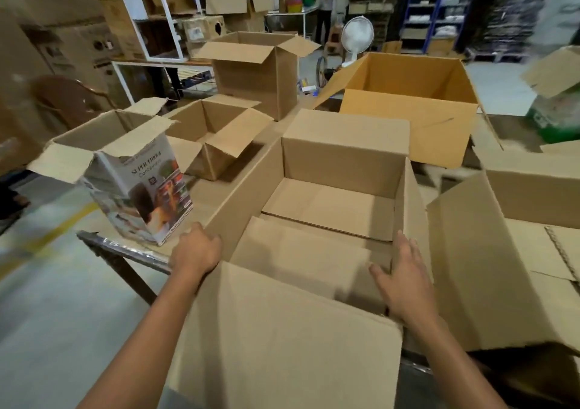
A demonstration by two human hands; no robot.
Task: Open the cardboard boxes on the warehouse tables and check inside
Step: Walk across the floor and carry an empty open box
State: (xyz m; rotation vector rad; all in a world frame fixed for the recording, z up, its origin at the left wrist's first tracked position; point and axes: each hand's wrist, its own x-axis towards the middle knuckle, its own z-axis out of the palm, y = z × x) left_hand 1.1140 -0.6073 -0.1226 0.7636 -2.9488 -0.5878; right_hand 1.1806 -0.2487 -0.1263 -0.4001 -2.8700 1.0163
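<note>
We are holding the near box open on the bench: left grip clasping its wall, right grip flat, released. Inside is looking empty; neighbouring boxes are already gaping.

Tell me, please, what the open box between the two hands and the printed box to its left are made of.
The open box: plain brown cardboard, matte, unprinted; its walls and flaps fold along creases. Probably corrugated, though its cut edge is too blurred to tell. The printed box: also cardboard, brown inside its torn flaps; outside a colour print, seemingly glossy.
</note>
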